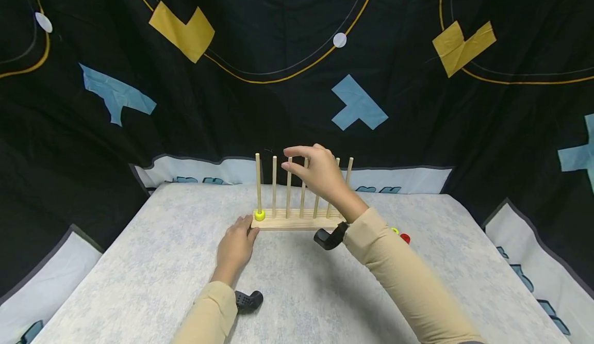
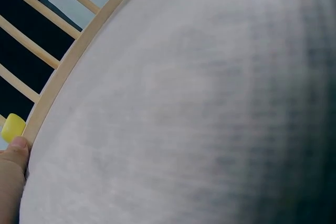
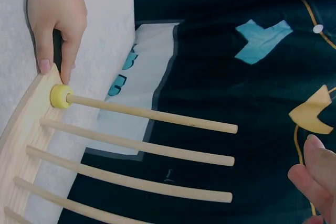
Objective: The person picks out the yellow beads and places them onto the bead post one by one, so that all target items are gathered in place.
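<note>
A wooden peg stand with several upright pegs is on the table, and a yellow ring sits at the foot of its leftmost peg. My left hand grips the left end of the base; the right wrist view shows its thumb and fingers on either side of that end. Up by the peg tops is my right hand, thumb and fingers curved but apart, with nothing between them. In the right wrist view, its fingertips are beyond the tips of the pegs.
To the right of the stand, a red ring and another yellow ring lie on the table, partly behind my right sleeve. A black patterned cloth hangs behind the table.
</note>
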The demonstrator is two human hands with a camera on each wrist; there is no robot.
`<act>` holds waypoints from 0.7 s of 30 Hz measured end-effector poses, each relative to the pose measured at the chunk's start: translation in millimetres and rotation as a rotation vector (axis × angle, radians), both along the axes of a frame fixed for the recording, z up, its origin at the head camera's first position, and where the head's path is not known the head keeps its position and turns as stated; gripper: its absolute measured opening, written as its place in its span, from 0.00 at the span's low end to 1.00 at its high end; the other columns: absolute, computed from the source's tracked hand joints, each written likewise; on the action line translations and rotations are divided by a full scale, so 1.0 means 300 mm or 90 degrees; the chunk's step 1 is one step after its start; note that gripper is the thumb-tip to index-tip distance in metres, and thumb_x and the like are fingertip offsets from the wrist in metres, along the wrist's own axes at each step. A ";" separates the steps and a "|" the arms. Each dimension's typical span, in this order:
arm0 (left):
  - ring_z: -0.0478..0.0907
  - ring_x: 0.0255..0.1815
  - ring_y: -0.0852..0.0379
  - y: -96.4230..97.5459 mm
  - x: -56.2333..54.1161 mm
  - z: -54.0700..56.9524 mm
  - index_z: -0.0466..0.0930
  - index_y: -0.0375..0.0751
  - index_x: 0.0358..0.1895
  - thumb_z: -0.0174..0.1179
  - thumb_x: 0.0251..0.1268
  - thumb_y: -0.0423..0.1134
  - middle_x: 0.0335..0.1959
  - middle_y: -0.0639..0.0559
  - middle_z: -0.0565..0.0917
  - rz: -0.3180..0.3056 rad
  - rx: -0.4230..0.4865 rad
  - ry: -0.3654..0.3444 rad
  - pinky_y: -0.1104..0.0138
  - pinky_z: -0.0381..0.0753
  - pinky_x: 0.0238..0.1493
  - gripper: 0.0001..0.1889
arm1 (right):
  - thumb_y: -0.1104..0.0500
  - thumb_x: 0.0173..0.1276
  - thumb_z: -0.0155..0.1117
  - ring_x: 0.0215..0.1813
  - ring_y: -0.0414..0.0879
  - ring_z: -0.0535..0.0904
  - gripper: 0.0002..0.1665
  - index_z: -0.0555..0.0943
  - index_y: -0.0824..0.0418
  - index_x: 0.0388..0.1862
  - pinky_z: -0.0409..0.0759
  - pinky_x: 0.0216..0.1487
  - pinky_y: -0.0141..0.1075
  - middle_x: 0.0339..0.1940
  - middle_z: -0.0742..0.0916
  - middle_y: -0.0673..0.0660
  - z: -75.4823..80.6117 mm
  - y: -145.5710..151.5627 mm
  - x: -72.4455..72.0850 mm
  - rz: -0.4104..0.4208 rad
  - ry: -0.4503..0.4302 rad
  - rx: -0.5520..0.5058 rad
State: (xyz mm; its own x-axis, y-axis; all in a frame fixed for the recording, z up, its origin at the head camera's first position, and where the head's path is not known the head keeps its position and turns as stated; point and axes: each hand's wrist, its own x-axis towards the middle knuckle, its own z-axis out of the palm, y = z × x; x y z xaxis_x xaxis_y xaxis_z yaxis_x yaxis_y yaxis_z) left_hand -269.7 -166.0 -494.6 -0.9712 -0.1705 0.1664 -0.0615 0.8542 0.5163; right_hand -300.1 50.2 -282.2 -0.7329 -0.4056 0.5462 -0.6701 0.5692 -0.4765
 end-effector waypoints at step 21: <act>0.62 0.76 0.37 0.000 0.004 0.008 0.63 0.42 0.75 0.49 0.78 0.51 0.75 0.41 0.67 -0.012 -0.006 -0.001 0.39 0.65 0.72 0.29 | 0.52 0.64 0.73 0.25 0.45 0.67 0.17 0.86 0.52 0.51 0.63 0.22 0.32 0.47 0.89 0.48 -0.094 0.287 0.075 -0.017 -0.046 -0.011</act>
